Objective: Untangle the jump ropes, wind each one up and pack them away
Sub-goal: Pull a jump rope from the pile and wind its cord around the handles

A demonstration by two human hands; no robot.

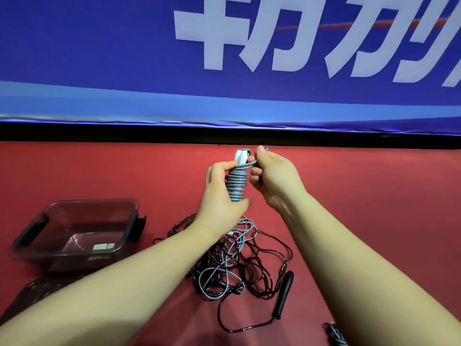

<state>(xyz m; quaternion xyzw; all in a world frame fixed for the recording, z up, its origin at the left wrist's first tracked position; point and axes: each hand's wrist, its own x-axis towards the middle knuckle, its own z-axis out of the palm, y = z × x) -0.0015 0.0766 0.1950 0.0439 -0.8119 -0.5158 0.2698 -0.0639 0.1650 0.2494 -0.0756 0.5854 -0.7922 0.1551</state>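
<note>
Currently winding. Nearest: tangled heap of black and grey jump ropes (237, 267) on red floor (374, 196), clear plastic box (92, 201) to its left. Beyond, left hand (219, 196) grips coiled grey white-handled rope (235, 182); right hand (273, 174) pinches its tail. Next, likely: tuck tail, box it.

Two hands are working here, left hand (219, 196) and right hand (274, 176). One wound grey rope (235, 182) is showing two white handles (240, 156). One tangled pile (234, 258) is mixing grey and black cords, rope count unclear. One black handle (284, 293), one clear box (94, 201) and one lid (30, 293) are lying on the floor (374, 196).
</note>
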